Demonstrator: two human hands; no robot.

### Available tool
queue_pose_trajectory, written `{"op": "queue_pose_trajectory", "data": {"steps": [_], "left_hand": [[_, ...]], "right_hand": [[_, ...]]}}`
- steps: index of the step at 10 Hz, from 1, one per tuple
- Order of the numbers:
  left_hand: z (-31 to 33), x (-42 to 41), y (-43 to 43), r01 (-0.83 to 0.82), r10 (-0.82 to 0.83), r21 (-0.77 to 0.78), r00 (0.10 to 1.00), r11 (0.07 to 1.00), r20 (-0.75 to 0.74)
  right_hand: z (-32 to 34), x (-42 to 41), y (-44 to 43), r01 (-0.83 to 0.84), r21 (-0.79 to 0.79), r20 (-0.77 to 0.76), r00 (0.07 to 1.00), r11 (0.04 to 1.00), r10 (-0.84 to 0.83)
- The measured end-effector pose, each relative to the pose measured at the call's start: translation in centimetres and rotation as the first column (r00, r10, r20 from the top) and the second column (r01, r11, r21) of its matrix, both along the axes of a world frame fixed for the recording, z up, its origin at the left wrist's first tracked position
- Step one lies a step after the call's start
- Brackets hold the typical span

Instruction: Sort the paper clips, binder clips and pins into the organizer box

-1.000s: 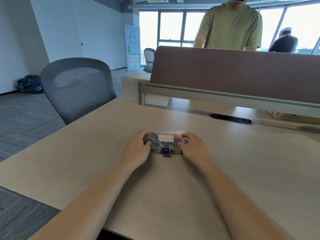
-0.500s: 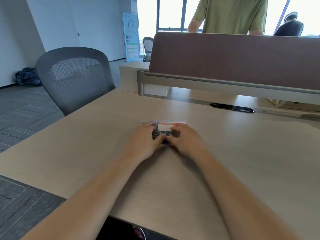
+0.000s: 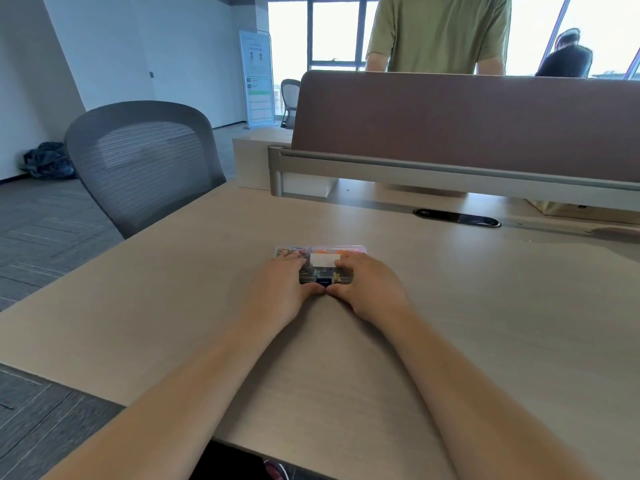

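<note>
A small clear organizer box lies on the desk in front of me, lid down, with a white label on top and a blue latch at its near edge. Colourful clips and pins show blurred through the plastic. My left hand covers the box's left half, fingers over the lid and thumb at the front edge. On the right half my right hand holds it the same way. The two thumbs meet just below the latch. Most of the box is hidden under the hands.
The light wooden desk ends close to my body. A brown divider panel on a metal rail runs along the back, with a cable slot before it. A grey mesh chair stands at the left. A person stands behind the divider.
Both hands slid from the box's ends inward over its lid, and the thumbs came together at the front latch. The box stayed in place.
</note>
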State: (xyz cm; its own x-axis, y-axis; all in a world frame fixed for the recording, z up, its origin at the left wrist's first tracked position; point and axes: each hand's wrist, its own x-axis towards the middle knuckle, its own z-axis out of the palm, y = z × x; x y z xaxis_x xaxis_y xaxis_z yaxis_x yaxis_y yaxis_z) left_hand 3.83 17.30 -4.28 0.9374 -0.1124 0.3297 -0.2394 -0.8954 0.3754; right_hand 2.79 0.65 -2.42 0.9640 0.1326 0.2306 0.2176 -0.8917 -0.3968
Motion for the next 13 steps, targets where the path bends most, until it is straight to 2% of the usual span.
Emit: {"op": "queue_pose_trajectory", "data": {"steps": [3, 5, 7, 8, 9, 11, 12, 13], "left_hand": [[-0.2, 0.1, 0.3, 0.044, -0.043, 0.032, 0.999, 0.999, -0.028], [-0.1, 0.5, 0.1, 0.044, -0.04, 0.111, 0.998, 0.993, -0.041], [-0.6, 0.4, 0.4, 0.045, -0.045, 0.047, 0.999, 0.998, -0.004], [-0.4, -0.3, 0.4, 0.022, -0.022, -0.005, 1.0, 1.0, 0.0], [0.0, -0.6, 0.3, 0.003, -0.002, -0.019, 1.0, 1.0, 0.024], [0.0, -1.1, -0.1, -0.023, 0.023, 0.025, 1.0, 0.999, -0.006], [0.0, -1.2, 0.2, -0.004, 0.003, 0.034, 1.0, 0.999, 0.01], [1.6, -2.3, -0.3, 0.031, -0.032, 0.023, 0.999, 0.999, 0.044]], "right_hand": [[-0.1, 0.1, -0.2, -0.037, -0.048, -0.024, 0.999, 0.998, 0.036], [0.2, -0.1, 0.2, 0.01, -0.079, 0.01, 1.0, 0.997, -0.009], [-0.4, 0.3, 0.4, 0.019, -0.075, 0.034, 0.999, 0.997, -0.017], [-0.8, 0.3, 0.6, 0.042, -0.015, 0.004, 0.999, 0.999, -0.042], [-0.6, 0.2, 0.6, 0.035, 0.03, 0.008, 0.999, 0.999, -0.036], [-0.5, -0.7, 0.9, 0.034, 0.004, -0.004, 0.999, 0.999, -0.034], [-0.3, -1.3, 0.8, 0.04, -0.082, 0.03, 0.999, 0.996, -0.038], [1.0, -1.6, 0.7, -0.006, -0.068, 0.118, 0.993, 0.998, 0.014]]}}
